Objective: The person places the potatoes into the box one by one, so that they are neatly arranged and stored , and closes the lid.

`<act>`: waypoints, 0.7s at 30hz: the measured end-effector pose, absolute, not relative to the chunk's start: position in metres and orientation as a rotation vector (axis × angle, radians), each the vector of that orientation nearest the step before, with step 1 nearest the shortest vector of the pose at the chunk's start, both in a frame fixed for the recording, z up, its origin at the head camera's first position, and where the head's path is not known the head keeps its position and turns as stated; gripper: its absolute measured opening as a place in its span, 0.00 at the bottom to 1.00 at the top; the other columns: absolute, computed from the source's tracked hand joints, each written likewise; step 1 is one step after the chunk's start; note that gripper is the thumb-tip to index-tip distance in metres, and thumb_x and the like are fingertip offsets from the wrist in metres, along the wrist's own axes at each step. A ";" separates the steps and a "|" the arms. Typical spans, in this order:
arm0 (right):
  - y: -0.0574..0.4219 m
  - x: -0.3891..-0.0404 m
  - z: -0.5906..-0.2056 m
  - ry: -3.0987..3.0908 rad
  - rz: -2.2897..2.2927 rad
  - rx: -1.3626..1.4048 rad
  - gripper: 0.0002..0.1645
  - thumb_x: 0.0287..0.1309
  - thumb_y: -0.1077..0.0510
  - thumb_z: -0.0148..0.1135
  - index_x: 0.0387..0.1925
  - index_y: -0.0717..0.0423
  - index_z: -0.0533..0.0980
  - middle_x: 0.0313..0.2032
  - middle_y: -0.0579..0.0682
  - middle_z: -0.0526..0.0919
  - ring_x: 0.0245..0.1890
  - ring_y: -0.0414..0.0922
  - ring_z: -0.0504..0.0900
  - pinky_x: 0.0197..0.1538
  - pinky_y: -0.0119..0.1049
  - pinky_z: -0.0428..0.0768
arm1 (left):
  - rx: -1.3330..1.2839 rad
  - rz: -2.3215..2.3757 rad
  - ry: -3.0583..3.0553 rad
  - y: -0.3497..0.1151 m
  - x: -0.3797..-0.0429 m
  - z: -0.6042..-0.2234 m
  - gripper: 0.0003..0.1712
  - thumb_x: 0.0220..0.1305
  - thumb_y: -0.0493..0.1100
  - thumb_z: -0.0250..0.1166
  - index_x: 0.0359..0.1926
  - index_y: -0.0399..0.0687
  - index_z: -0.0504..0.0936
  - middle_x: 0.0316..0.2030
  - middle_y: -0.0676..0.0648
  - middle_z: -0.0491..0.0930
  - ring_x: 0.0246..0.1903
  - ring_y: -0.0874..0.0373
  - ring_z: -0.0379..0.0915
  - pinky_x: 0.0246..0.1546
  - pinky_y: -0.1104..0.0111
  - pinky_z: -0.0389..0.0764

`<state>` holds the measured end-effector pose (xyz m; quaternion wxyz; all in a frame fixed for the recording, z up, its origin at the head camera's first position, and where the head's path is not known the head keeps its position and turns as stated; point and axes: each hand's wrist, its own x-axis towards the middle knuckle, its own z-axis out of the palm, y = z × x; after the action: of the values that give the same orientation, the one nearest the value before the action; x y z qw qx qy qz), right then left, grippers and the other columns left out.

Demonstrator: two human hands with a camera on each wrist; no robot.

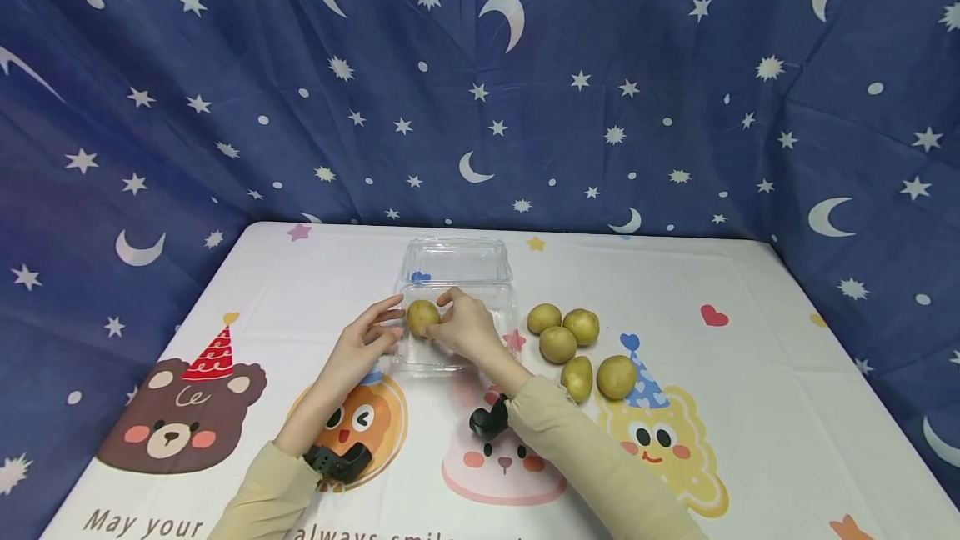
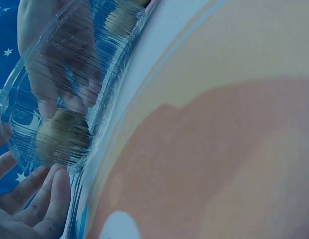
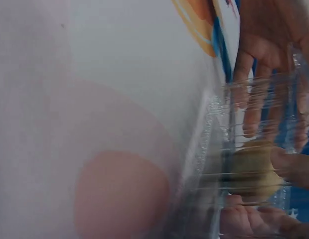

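Note:
A clear plastic clamshell box lies on the table with its lid tipped back. Inside its left end is a round yellow-brown potato, seen through the ribbed wall in the left wrist view. My right hand reaches into the box and pinches that potato between thumb and fingers. Spread along the box's left wall are the fairly straight fingers of my left hand, close to the potato but outside the plastic.
Several loose potatoes lie in a group to the right of the box. The white tablecloth carries printed cartoon animals. A blue curtain with moons and stars hangs behind the table's far edge.

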<state>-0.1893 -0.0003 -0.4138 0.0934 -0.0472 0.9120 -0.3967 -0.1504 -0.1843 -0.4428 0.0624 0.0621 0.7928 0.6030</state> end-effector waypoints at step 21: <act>0.022 -0.172 -0.393 2.709 -1.316 -0.309 0.23 0.50 0.57 0.71 0.50 0.55 0.77 0.41 0.54 0.85 0.40 0.47 0.85 0.42 0.40 0.80 | 0.176 1.803 2.414 -0.184 -0.151 -0.443 0.31 0.69 0.42 0.57 0.71 0.50 0.62 0.63 0.34 0.69 0.58 0.39 0.73 0.44 0.70 0.82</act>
<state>-0.1724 0.0218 -0.3929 0.0568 -0.1019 0.8934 -0.4339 -0.1506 -0.1837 -0.4427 0.0614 0.0583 0.7983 0.5963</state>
